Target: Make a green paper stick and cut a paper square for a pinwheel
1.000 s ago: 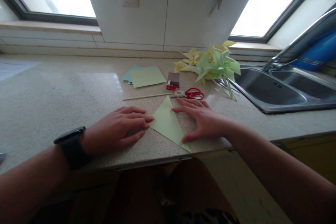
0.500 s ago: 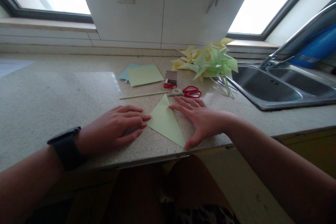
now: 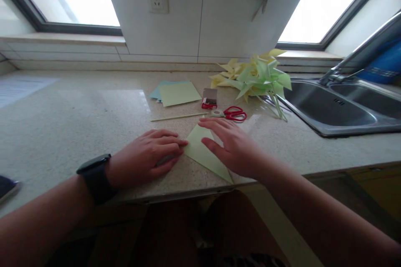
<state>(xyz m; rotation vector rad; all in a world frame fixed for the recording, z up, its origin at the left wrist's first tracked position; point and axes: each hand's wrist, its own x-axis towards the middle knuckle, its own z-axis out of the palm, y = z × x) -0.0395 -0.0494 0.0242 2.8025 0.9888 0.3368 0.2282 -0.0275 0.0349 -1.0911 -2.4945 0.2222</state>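
A pale green sheet of paper [image 3: 200,146], folded into a triangle, lies on the counter close to its front edge. My left hand [image 3: 153,152] rests flat with its fingertips on the triangle's left corner. Over the right side of the paper is my right hand [image 3: 232,146], fingers apart and stretched toward the top corner, hiding part of the folded sheet. Just beyond the fingers lie scissors with red handles [image 3: 235,114], a small roll of tape [image 3: 216,113] and a thin pale stick [image 3: 177,117]. Neither hand grips anything.
Behind lie loose green and blue paper squares [image 3: 181,93] and a small red box [image 3: 209,99]. Yellow and green paper pinwheels [image 3: 258,76] lie beside the steel sink [image 3: 332,133] at right. A printed sheet [image 3: 23,89] is at far left, a dark object [image 3: 8,187] at the left edge.
My right hand has moved from the right edge of the triangle inward over the paper, its thumb leaving the near corner. My left hand stays at the left corner. The view has shifted slightly.
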